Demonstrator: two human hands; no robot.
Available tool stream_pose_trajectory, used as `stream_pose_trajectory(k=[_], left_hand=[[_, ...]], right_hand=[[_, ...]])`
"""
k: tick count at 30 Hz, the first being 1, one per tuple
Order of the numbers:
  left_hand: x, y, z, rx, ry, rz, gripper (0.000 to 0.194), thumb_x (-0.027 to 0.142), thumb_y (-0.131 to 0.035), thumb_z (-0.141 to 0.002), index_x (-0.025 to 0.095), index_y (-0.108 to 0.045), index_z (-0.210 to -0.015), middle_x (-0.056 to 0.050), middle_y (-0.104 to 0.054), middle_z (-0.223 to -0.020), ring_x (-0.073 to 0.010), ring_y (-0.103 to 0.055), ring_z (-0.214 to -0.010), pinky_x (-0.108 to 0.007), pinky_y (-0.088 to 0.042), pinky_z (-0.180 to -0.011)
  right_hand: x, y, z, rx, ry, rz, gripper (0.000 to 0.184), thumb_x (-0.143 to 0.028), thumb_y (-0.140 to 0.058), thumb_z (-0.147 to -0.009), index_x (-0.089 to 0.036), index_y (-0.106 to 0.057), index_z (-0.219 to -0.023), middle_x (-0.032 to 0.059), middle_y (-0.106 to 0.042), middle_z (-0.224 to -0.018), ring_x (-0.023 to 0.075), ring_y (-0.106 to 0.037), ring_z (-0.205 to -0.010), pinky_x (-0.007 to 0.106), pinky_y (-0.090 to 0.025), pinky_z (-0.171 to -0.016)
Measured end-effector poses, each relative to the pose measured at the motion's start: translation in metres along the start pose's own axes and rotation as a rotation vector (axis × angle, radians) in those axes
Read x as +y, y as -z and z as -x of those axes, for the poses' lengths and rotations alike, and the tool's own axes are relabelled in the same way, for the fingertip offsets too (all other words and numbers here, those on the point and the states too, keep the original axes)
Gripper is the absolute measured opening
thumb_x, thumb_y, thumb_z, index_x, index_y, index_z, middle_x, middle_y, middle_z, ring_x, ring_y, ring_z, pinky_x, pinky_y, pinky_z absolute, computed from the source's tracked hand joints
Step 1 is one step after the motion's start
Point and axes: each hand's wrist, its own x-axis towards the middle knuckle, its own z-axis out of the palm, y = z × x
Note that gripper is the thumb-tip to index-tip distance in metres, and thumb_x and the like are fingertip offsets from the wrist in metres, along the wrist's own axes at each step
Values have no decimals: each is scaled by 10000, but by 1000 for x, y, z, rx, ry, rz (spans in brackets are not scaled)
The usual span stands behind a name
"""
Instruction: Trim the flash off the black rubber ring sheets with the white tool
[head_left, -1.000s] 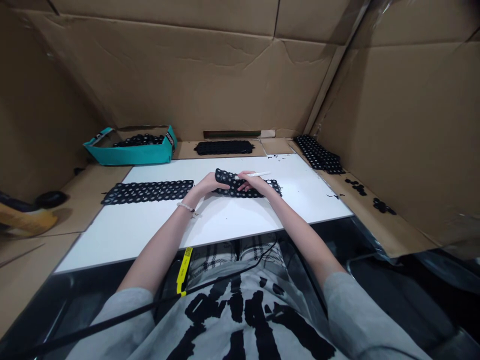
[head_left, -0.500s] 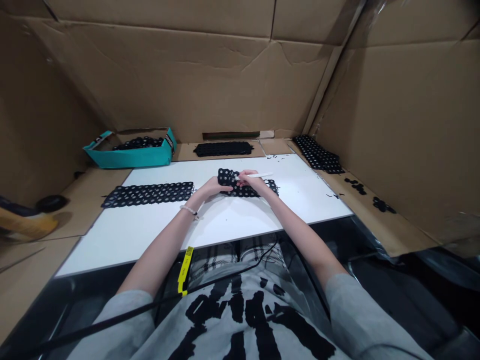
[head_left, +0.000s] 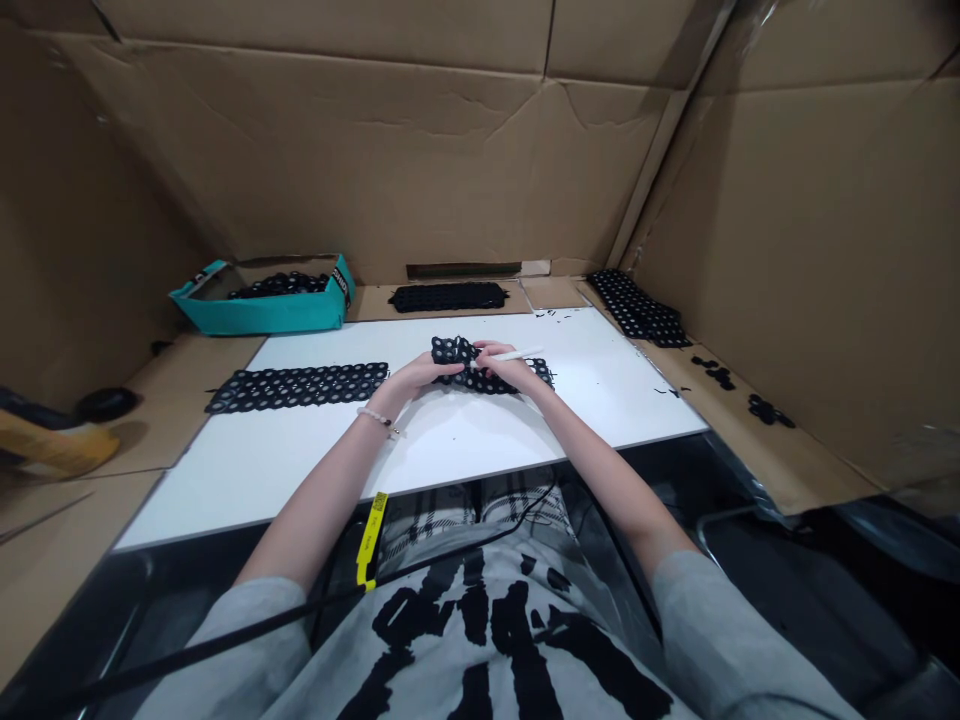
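Near the middle of the white board [head_left: 450, 440], my left hand [head_left: 421, 372] pinches the folded-up left end of a black perforated strip [head_left: 448, 350]. My right hand [head_left: 504, 362] is closed around a slim white pen-like tool [head_left: 525, 353], its tip against the strip close to my left fingers. What the tip does there is too small to make out. The strip's right end lies flat on the board beyond my right hand. To the left rests a similar black perforated strip [head_left: 300, 387], apart from my hands.
A teal box [head_left: 262, 318] holding black ring-like pieces stands at the back left. Black perforated sheets lie at the back [head_left: 448, 297] and back right [head_left: 636, 308]. Loose black pieces [head_left: 769, 410] sit on the right cardboard. Cardboard walls [head_left: 375, 150] surround the board.
My left fingers and the strip's raised end have shifted slightly left. The left thumb now lies higher across the strip, and the white tool's tip has moved a little.
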Motion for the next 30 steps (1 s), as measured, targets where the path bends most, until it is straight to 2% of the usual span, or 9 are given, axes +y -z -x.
stream_pose_trajectory(k=[6, 19, 22, 26, 28, 30], left_hand=[[0, 1, 0, -5, 19, 6, 658, 466, -866, -601, 159, -698, -1158, -121, -720, -1199, -326, -605, -1185, -400, -496, -980], [1, 0, 0, 2, 15, 48, 673, 435, -900, -560, 173, -723, -1154, -118, -736, -1161, -319, -627, -1154, -401, -504, -986], [-1, 1, -1, -12, 16, 41, 652, 423, -899, -556, 171, -727, -1131, -111, -739, -1157, -315, -628, -1153, -399, -498, -991], [-4, 2, -3, -46, 33, 14, 555, 404, -897, -541, 164, -746, -1018, -101, -752, -1107, -311, -644, -1108, -411, -495, -984], [-4, 3, -4, -56, 44, 1, 525, 389, -899, -522, 160, -749, -969, -102, -755, -1091, -308, -650, -1083, -412, -494, -980], [-3, 4, -4, -66, 67, -16, 507, 381, -901, -506, 155, -747, -933, -107, -756, -1081, -308, -652, -1068, -407, -492, -981]], right_hand=[[2, -1, -1, -10, -3, -24, 188, -280, -576, -759, -146, -609, -632, 74, -594, -1379, 97, -617, -770, 229, -532, -696], [0, 0, 1, -15, 3, -7, 175, -274, -561, -778, -153, -635, -676, 82, -605, -1369, 135, -652, -830, 290, -557, -792], [1, -3, 1, -3, 3, 57, 163, -270, -568, -776, -165, -617, -661, 70, -608, -1356, 178, -654, -988, 324, -528, -913], [5, -13, 1, 59, 16, 255, 129, -212, -576, -768, -179, -610, -648, 77, -599, -1352, 220, -533, -1280, 352, -361, -1130], [8, -19, 1, 49, 64, 310, 131, -204, -559, -777, -184, -601, -655, 83, -624, -1296, 222, -524, -1285, 350, -355, -1126], [10, -21, 0, 28, 115, 319, 140, -219, -526, -794, -190, -586, -671, 72, -676, -1143, 217, -584, -1164, 348, -414, -1051]])
